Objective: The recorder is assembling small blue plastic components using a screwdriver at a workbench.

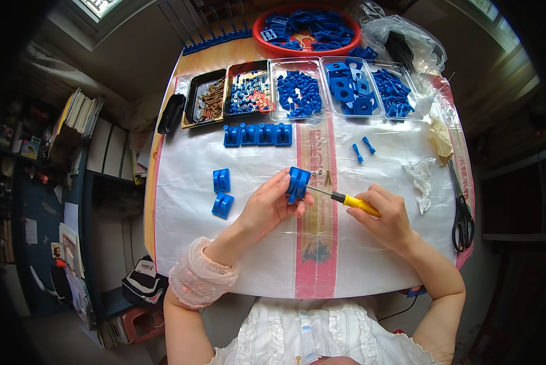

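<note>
In the middle of the table my left hand (pixel 272 199) grips a blue plastic bracket-like part (pixel 298 182). My right hand (pixel 385 218), closed round its yellow handle, holds a screwdriver (pixel 353 201). The shaft points left, and its tip meets the right side of the blue part; the exact contact is too small to make out. Two similar blue parts (pixel 222 193) lie left of my left hand. Beyond the hands are a few small brass-coloured screws (pixel 328 177) and two small blue plastic pieces (pixel 363 149). Several assembled blue parts (pixel 258 135) stand in a row farther back.
Trays of screws (pixel 212 100), small nuts (pixel 248 91) and blue pieces (pixel 297 91) line the back. Behind them sits a red basin (pixel 306 52) of blue parts. Black scissors (pixel 463 225) and crumpled paper (pixel 420 182) lie at right, a black case (pixel 172 114) at left.
</note>
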A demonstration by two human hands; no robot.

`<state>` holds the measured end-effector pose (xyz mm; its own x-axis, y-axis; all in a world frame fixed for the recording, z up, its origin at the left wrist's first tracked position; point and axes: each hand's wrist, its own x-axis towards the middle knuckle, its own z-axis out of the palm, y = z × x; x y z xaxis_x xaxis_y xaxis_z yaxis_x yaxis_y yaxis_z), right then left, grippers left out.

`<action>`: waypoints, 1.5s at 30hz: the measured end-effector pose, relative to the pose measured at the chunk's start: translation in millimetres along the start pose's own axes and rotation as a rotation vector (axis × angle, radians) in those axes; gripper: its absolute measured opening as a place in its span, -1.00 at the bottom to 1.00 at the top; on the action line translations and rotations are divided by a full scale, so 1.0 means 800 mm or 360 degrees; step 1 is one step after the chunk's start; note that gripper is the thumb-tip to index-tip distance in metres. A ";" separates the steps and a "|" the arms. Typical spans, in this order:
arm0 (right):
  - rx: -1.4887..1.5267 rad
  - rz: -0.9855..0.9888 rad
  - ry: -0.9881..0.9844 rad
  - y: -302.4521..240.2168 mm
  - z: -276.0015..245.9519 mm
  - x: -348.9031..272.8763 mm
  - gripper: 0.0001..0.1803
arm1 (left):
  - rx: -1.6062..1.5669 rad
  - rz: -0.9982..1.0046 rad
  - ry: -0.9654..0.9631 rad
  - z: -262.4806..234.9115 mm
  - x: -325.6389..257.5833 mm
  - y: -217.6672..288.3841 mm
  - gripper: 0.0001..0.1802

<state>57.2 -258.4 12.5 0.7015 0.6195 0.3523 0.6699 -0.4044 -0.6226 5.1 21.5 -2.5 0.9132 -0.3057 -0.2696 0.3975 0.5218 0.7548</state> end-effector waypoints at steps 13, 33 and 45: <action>0.0123 0.0054 0.0163 0.007 0.014 -0.006 -0.61 | -0.0006 -0.0017 0.0000 0.001 0.002 -0.001 -0.55; 0.0087 -0.0095 0.0157 0.002 0.008 0.002 -0.52 | 0.0015 -0.0014 0.0015 0.000 0.001 -0.002 -0.56; 0.0130 -0.0059 0.0122 0.004 0.008 -0.001 -0.65 | 0.0007 -0.0019 0.0034 0.000 0.001 0.000 -0.55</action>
<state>57.3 -255.5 5.6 0.6951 0.5787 0.4265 0.6759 -0.3239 -0.6620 5.7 21.1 -2.9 0.9100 -0.2949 -0.2913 0.4082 0.5145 0.7541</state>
